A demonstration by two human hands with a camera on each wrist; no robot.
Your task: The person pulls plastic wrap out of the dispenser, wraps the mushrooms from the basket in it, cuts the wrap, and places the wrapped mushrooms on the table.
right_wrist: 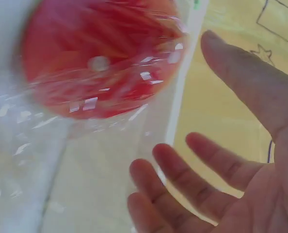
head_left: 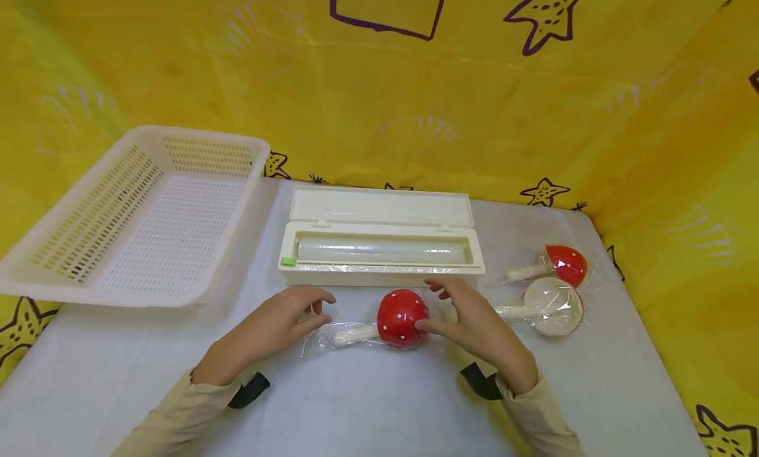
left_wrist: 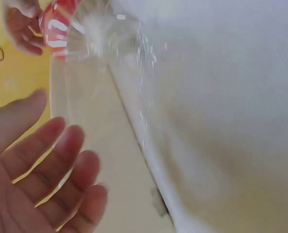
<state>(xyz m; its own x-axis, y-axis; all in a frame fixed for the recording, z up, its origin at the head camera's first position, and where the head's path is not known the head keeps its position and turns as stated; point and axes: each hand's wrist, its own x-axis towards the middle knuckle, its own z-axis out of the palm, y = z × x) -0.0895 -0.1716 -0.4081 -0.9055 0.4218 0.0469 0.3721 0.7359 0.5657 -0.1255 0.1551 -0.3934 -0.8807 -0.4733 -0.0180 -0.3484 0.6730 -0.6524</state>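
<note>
A toy mushroom (head_left: pixel 403 319) with a white-dotted red cap and pale stem lies between my two hands, wrapped in clear plastic film. My left hand (head_left: pixel 273 322) hovers by the stem end, its fingers loosely bent and holding nothing. At the cap's right side is my right hand (head_left: pixel 471 319), the thumb overlapping the cap's edge and the fingers spread apart. The right wrist view shows the red cap (right_wrist: pixel 103 58) under wrinkled film, with a gap to the fingers. Behind the mushroom stands a cream wrap dispenser (head_left: pixel 379 278), lid raised, with a roll of clear film (head_left: pixel 382 249) inside.
Two more wrapped mushrooms lie at the right, one with its red cap (head_left: pixel 570 266) showing, the other with its pale underside (head_left: pixel 554 305) up. A white perforated basket (head_left: pixel 101 295) stands at the left. A yellow patterned cloth (head_left: pixel 379 95) hangs behind the white-covered table (head_left: pixel 367 411).
</note>
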